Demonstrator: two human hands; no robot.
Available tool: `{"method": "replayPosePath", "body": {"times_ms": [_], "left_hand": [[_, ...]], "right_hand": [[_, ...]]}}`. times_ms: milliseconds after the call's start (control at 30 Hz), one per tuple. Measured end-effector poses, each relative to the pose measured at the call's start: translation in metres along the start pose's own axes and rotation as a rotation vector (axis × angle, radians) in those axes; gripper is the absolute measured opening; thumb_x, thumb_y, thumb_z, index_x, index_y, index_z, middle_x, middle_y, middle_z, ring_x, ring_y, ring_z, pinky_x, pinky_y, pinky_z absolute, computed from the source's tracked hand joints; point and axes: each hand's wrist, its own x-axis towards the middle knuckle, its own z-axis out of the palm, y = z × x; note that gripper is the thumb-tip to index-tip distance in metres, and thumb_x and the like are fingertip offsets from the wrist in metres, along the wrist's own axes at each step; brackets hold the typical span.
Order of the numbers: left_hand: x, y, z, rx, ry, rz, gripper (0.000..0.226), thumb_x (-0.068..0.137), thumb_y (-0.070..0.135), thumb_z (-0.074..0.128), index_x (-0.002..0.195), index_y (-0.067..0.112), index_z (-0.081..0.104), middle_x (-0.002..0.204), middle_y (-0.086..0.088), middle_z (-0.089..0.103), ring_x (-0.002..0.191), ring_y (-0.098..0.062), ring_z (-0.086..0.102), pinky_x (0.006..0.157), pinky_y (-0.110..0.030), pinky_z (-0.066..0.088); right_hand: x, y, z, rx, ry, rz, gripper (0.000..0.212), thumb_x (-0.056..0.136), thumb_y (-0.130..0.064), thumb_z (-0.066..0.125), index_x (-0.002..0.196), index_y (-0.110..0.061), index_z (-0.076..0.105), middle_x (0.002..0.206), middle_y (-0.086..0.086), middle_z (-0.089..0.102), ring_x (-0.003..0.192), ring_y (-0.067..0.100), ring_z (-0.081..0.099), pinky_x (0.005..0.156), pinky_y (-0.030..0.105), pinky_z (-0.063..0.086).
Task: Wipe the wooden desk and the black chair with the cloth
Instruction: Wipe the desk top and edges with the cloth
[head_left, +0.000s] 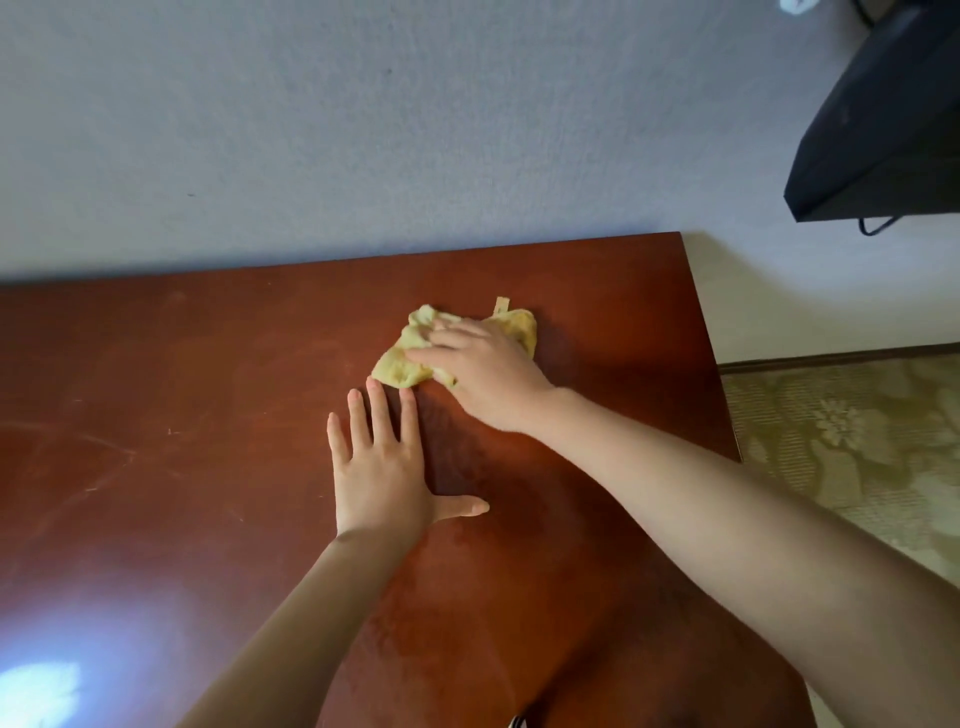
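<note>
Wooden desk (182, 374), reddish-brown and glossy, fills the lower part of the view with its far edge against a pale grey-blue wall (363, 130); on the desk's left part lie pale scratches (104, 452), and at its near left corner sits a bright patch of reflected light (41, 691). Toward the middle of the desk the left hand (382, 473) lies flat on the bare wood, palm down, released, with its fingers straight and a little spread and the thumb stretched out to the side, holding nothing. Just beyond its fingertips, still on the desk top and right of the desk's centre, is the yellow-green cloth (402, 364), crumpled into a loose bunch with a small pale tab (501, 304) poking out at its far edge. The right hand (483, 376) rests on top of the cloth, palm down, fingers spread and nearly straight across the bunch, pressing it against the wood rather than clenching it; the bare forearm runs back over the desk's right part. Past the desk's right edge lies a carpet (857, 441) with a pale floral pattern, bordered by a dark skirting strip (831, 358). Above the desk's far right corner a black angular object (883, 130) hangs against the wall with a thin cable loop (875, 227) under it; what it is cannot be told
</note>
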Motion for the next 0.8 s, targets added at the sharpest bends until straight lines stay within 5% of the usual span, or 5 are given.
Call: {"method": "replayPosePath", "body": {"times_ms": [267,633,800], "left_hand": [[0.0,0.0,-0.002,0.005,0.001,-0.004,0.145,0.039,0.099,0.017,0.148,0.01,-0.016,0.157,-0.02,-0.01,0.145,-0.036,-0.003,0.116,-0.052,0.005],[-0.002,-0.001,-0.003,-0.003,-0.009,0.001,0.145,0.033,0.097,0.001,0.147,0.01,-0.02,0.156,-0.021,-0.014,0.145,-0.036,-0.006,0.116,-0.051,0.003],[-0.002,0.0,-0.002,-0.013,-0.005,0.005,0.146,0.034,0.098,0.006,0.147,0.009,-0.02,0.156,-0.021,-0.013,0.145,-0.037,-0.006,0.116,-0.05,0.003]], "right_hand": [[-0.081,0.015,-0.012,-0.02,0.07,0.036,0.044,0.084,0.0,0.064,0.124,-0.017,0.062,0.121,0.004,0.064,0.125,0.025,0.05,0.105,0.04,0.041],[-0.084,0.12,-0.06,-0.124,0.188,0.557,0.047,0.092,-0.006,0.053,0.137,-0.019,0.048,0.144,0.012,0.044,0.13,0.031,0.043,0.099,0.045,0.041],[-0.062,0.153,-0.077,-0.11,0.179,0.671,0.049,0.093,-0.005,0.048,0.139,-0.022,0.046,0.129,0.018,0.054,0.114,0.037,0.051,0.091,0.043,0.046]]}}
